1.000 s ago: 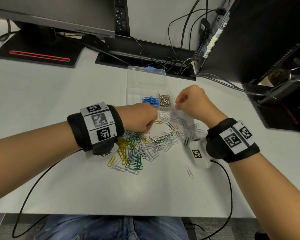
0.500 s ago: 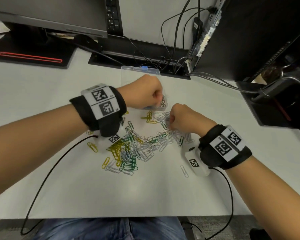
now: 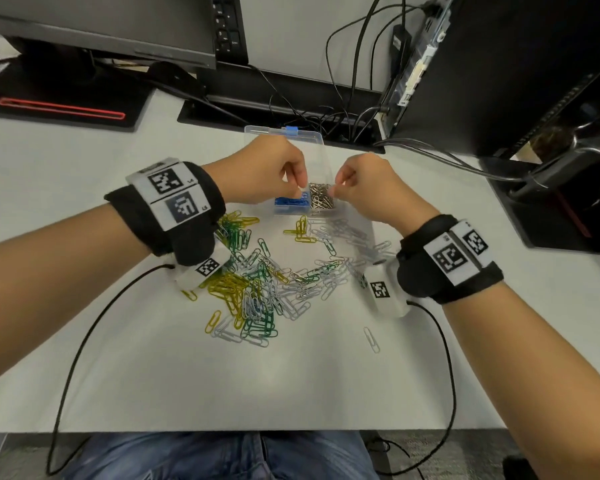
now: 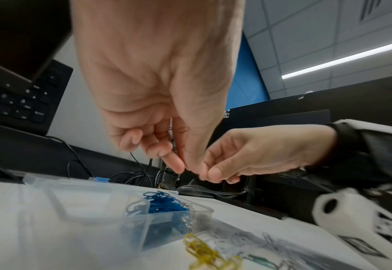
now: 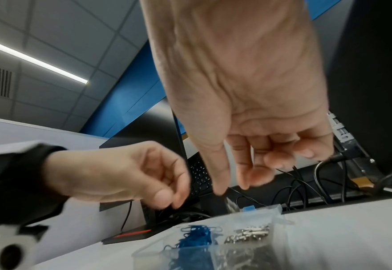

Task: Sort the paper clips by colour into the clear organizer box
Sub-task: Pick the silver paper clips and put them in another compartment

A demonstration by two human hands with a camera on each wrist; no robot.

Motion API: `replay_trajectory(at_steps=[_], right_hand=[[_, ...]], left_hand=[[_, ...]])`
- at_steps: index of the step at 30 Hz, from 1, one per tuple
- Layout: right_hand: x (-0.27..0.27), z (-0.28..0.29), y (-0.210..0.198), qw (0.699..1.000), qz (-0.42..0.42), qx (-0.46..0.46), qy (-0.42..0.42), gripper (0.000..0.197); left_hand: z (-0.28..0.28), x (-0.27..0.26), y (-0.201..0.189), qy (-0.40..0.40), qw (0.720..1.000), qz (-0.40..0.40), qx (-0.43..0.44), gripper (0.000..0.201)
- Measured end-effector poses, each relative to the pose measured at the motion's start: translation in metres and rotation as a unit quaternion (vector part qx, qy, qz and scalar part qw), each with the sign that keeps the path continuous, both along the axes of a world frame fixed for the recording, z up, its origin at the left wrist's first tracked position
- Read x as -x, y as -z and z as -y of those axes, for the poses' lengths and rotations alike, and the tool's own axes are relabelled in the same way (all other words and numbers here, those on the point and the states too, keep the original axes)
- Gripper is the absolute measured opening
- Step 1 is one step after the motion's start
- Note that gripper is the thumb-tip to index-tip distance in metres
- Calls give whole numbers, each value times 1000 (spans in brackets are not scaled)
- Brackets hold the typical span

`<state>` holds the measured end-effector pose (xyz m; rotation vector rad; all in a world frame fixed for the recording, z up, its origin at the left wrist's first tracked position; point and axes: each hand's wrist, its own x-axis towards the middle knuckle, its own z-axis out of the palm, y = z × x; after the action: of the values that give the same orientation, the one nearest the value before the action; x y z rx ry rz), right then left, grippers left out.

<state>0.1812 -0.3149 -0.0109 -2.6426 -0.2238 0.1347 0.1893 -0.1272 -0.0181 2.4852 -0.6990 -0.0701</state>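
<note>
The clear organizer box lies open at the back of the desk. One compartment holds blue clips and the one to its right holds silver clips. A mixed pile of yellow, green, white and silver paper clips lies in front of the box. My left hand hovers over the blue and silver compartments. Its thumb and forefinger pinch something thin, too small to make out. My right hand hangs over the silver compartment. Its thumb and forefinger point down, tips slightly apart.
A monitor stand stands back left, and a tangle of cables lies behind the box. A black computer case stands at the right. One stray white clip lies near the front. Wrist-camera cords trail off the desk's front edge.
My right hand has come up from the pile to the box. My left hand went from the pile to the box and has stayed there, shifting slightly left.
</note>
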Motion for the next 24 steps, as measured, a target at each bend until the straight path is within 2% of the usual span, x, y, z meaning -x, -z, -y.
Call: replay_trajectory(at_steps=[3,6,8,11,13,16,20,24], right_hand=[[4,1,5,1000,-2,22,-19,6],[21,4,10,996,-44,67,-38,24],[33,5,12,989,-86,112,-39,23],[45,6,16,978,-109,169,-54,13],[48,5,17,977,-107,174,-59,14],[47,1,21,975,-115,181,-66,16],[44,2,30,967,-130,206,-80,10],[45,4,28,962,-132,212,-106,10]], left_hand=[[-6,19,3,62,997,-23,-47,8],[-6,35,10,149,978,-90,-114,9],[-3,40,15,173,966,-126,-147,10],[0,44,21,178,960,-115,-180,8],[-1,45,21,169,961,-107,-192,4],[-8,40,18,128,967,-73,-207,14],[-11,39,14,87,975,-52,-197,4],[-1,47,19,105,974,-80,-186,12]])
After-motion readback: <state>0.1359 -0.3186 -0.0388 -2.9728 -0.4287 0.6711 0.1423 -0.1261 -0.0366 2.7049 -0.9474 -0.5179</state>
